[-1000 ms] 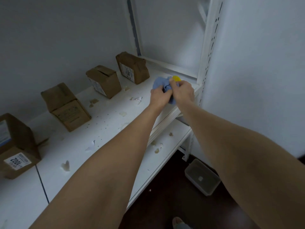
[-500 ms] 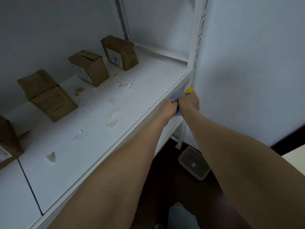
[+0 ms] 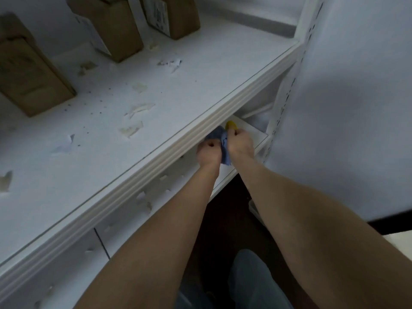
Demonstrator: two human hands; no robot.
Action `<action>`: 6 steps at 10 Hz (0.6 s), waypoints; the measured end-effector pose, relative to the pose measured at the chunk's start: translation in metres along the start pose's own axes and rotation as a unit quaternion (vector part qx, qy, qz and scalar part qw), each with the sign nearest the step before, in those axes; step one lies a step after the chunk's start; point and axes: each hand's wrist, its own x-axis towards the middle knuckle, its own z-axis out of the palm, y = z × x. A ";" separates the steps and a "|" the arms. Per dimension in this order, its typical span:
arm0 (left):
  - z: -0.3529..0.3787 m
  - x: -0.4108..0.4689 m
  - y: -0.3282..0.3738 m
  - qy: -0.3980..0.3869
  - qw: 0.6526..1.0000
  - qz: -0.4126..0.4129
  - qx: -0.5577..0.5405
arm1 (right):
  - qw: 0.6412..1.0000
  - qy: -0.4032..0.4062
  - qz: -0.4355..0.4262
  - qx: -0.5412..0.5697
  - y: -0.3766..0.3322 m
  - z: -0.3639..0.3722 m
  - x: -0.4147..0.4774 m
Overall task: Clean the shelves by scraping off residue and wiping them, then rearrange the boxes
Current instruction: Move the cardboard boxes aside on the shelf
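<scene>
Under ribbed shelf [image 3: 156, 166], left hand [image 3: 209, 151], right hand [image 3: 240, 143] clutching crumpled cloth [image 3: 219, 134]

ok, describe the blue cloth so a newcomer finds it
Follow the front edge of the upper shelf rightward toward the corner post. Just below it, the left hand and right hand meet, cloth bunched between them. It is the only blue thing, beside a yellow tip.

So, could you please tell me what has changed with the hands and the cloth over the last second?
Both hands came down off the upper shelf, over its front edge, to the lower shelf at its right end. The left hand still grips the blue cloth, the right hand the yellow object against it. Nothing was let go. The boxes and paper scraps on the upper shelf lie as before.
</scene>
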 end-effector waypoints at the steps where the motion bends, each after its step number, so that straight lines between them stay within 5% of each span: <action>1: -0.006 0.023 -0.021 0.022 0.999 0.027 -0.025 | 0.999 0.000 -0.029 -0.030 0.012 0.026 0.015; 6: -0.036 0.123 -0.087 0.056 0.987 0.147 -0.043 | 0.980 0.047 -0.189 -0.032 0.048 0.131 0.058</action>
